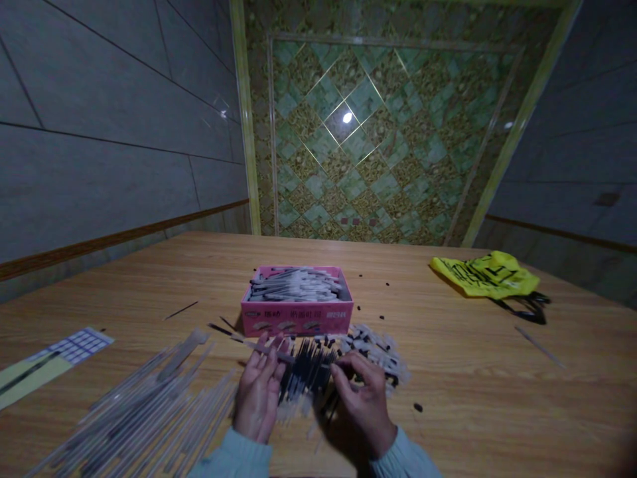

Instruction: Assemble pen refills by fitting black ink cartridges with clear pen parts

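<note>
My left hand [259,392] is palm up, its thumb and fingers closed on a slim translucent pen tube [273,352]. To its right, my right hand [365,395] is pinched; a small light piece shows at its fingertips, too small to name. Between and beyond the hands lies a heap of thin black refills [308,365]. White and black small caps [375,352] are piled just past my right hand. Long clear tubes [144,411] lie in a spread at the left. Behind the hands stands a pink box [298,320] full of pens [296,285].
A yellow bag [490,275] with black straps rests at the right rear of the wooden table [472,372]. One pen [539,346] lies at the right. A checkered and yellow sheet [60,365] is at the far left. Small black bits are scattered around.
</note>
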The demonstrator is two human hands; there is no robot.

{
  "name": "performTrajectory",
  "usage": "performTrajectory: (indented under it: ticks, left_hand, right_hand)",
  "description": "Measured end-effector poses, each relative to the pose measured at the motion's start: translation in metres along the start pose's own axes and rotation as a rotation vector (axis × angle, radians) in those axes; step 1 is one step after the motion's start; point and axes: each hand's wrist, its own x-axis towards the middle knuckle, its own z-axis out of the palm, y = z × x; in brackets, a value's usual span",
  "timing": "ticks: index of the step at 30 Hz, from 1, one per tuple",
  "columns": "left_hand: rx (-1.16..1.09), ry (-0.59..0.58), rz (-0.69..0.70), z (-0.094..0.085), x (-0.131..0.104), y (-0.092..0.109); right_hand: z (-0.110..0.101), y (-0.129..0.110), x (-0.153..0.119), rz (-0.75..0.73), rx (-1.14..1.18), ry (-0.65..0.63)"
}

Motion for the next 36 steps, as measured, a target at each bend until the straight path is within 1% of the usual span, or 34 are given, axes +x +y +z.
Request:
performTrajectory:
  ticks: [1, 3, 5, 6, 8, 9, 12, 13, 15, 17, 18, 20, 23, 24, 25, 27, 29, 31, 33, 36]
  left_hand:
    - [0.036, -0.034, -0.057, 0.003, -0.004, -0.002]
    - [0.085, -0.087, -0.196, 0.006, -0.01, -0.004]
    - [0.086, -0.095, -0.273, 0.007, -0.012, -0.004]
    - [0.062, -0.074, -0.267, 0.007, -0.011, -0.003]
    - [0.001, -0.007, -0.202, 0.004, -0.006, 0.0]
    - [-0.031, 0.032, -0.168, 0.002, -0.002, 0.003]
    - [-0.115, 0.132, -0.111, -0.001, 0.006, 0.009]
    - [-0.134, 0.15, -0.109, -0.001, 0.007, 0.011]
    - [-0.157, 0.168, -0.12, 0.0, 0.006, 0.012]
    - [-0.166, 0.171, -0.139, 0.002, 0.003, 0.012]
    - [-0.17, 0.171, -0.147, 0.003, 0.002, 0.012]
    - [-0.177, 0.172, -0.156, 0.003, 0.0, 0.011]
    - [-0.17, 0.168, -0.154, 0.002, 0.001, 0.01]
    - [-0.163, 0.162, -0.153, 0.002, 0.002, 0.009]
    - [-0.156, 0.157, -0.153, 0.002, 0.002, 0.009]
    - [-0.145, 0.151, -0.151, 0.001, 0.002, 0.008]
    - [-0.135, 0.15, -0.15, 0.001, 0.002, 0.007]
    - [-0.128, 0.144, -0.146, 0.0, 0.002, 0.007]
    - [-0.125, 0.135, -0.146, -0.001, 0.002, 0.006]
    - [-0.125, 0.133, -0.149, -0.004, 0.003, 0.004]
  right_hand:
    - [0.001, 0.0, 0.0, 0.018, 0.0, -0.023]
    - [0.003, 0.0, 0.001, 0.054, 0.017, -0.109]
    - [0.002, 0.001, 0.005, 0.087, 0.031, -0.199]
    - [0.0, 0.003, 0.008, 0.102, 0.019, -0.234]
    - [-0.007, 0.007, 0.013, 0.128, -0.049, -0.321]
    - [-0.012, 0.01, 0.014, 0.136, -0.088, -0.4]
    - [-0.022, 0.019, 0.012, 0.145, -0.171, -0.711]
    - [-0.023, 0.022, 0.01, 0.147, -0.189, -0.784]
    - [-0.022, 0.024, 0.005, 0.145, -0.222, -0.855]
    - [-0.02, 0.021, 0.005, 0.143, -0.257, -0.849]
    - [-0.019, 0.019, 0.008, 0.15, -0.292, -0.804]
    - [-0.021, 0.016, 0.015, 0.183, -0.419, -0.624]
    - [-0.029, 0.021, 0.025, 0.233, -0.657, -0.278]
    - [-0.033, 0.027, 0.026, 0.247, -0.717, -0.196]
    - [-0.036, 0.034, 0.026, 0.266, -0.763, -0.145]
    - [-0.041, 0.051, 0.023, 0.337, -0.83, -0.118]
    - [-0.043, 0.067, 0.018, 0.429, -0.865, -0.156]
    - [-0.042, 0.077, 0.014, 0.473, -0.851, -0.194]
    - [-0.039, 0.081, 0.012, 0.46, -0.808, -0.217]
    - [-0.033, 0.08, 0.011, 0.405, -0.744, -0.254]
